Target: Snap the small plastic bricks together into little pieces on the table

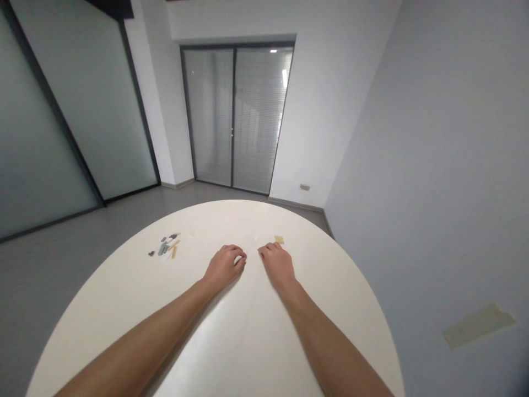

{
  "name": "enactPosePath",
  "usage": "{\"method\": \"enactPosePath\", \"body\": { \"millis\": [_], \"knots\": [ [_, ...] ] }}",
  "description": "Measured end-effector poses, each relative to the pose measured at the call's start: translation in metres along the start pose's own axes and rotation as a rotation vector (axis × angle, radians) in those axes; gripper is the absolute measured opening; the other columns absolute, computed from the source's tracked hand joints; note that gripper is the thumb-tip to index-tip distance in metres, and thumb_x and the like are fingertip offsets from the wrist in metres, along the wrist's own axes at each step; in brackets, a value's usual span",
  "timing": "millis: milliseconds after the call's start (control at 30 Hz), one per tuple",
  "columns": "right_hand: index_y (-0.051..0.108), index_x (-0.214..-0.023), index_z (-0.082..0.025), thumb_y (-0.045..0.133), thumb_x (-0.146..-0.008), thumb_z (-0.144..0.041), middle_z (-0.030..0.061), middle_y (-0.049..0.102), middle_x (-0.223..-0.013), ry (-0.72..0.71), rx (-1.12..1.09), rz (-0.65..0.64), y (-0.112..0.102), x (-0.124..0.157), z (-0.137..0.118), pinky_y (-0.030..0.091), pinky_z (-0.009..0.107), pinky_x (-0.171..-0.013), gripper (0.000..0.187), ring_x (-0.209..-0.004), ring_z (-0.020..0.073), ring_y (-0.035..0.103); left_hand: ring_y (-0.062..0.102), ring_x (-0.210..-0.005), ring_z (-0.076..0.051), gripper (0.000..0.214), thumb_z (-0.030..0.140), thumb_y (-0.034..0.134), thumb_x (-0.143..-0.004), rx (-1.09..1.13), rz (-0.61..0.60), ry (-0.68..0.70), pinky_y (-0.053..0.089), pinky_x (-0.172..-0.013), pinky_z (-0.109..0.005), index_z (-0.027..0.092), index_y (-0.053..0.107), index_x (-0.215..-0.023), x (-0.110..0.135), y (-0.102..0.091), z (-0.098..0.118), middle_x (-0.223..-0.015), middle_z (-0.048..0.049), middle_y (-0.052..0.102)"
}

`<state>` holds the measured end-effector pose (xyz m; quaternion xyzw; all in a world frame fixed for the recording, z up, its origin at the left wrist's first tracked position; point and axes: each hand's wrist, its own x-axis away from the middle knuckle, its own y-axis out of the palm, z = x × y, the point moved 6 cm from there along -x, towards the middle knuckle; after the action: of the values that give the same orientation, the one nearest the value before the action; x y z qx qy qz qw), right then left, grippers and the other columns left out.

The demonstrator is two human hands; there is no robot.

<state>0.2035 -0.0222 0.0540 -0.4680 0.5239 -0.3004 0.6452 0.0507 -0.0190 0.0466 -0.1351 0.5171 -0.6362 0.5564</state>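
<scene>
Both my forearms lie on a round white table [248, 342]. My left hand [224, 266] rests near the table's middle with its fingers curled under in a loose fist. My right hand [277, 263] sits just right of it, fingers also curled down against the tabletop. Whether either hand holds anything is hidden. A small tan flat piece [279, 239] lies just beyond my right hand, and a tiny white piece [255, 238] sits between the hands, a little farther out. A small cluster of grey and tan pieces [167, 246] lies to the left of my left hand.
The table's far edge curves close behind the pieces. Beyond it is grey floor, a glass sliding door with blinds [237, 118], frosted glass panels [61, 110] at left and a plain wall at right. A tan patch [479, 325] lies at lower right.
</scene>
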Motion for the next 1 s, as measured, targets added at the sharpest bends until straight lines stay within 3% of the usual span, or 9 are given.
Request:
{"method": "enactPosePath", "body": {
  "millis": [400,1000],
  "knots": [
    [0.071,-0.095,-0.025,0.049,-0.099,-0.025,0.0064,0.068,-0.1,0.048,-0.03,-0.028,0.009,0.001,0.007,0.047,0.025,-0.075,0.023,-0.101,0.0195,0.057,0.06,-0.105,-0.023,0.023,0.027,0.052,-0.088,0.019,0.012,-0.004,0.045,-0.097,-0.036,0.022,0.074,-0.094,0.001,-0.002,0.002,-0.105,-0.0073,0.07],
    [0.061,-0.121,-0.019,0.049,-0.099,-0.031,0.0105,0.063,-0.122,0.073,-0.043,-0.016,0.008,0.001,0.008,0.045,0.031,-0.09,0.028,-0.112,0.0219,0.055,0.06,-0.104,-0.023,0.023,0.026,0.052,-0.089,-0.002,0.009,0.006,0.046,-0.095,-0.036,0.022,0.074,-0.094,0.001,-0.002,0.002,-0.106,-0.0067,0.07]
  ]
}}
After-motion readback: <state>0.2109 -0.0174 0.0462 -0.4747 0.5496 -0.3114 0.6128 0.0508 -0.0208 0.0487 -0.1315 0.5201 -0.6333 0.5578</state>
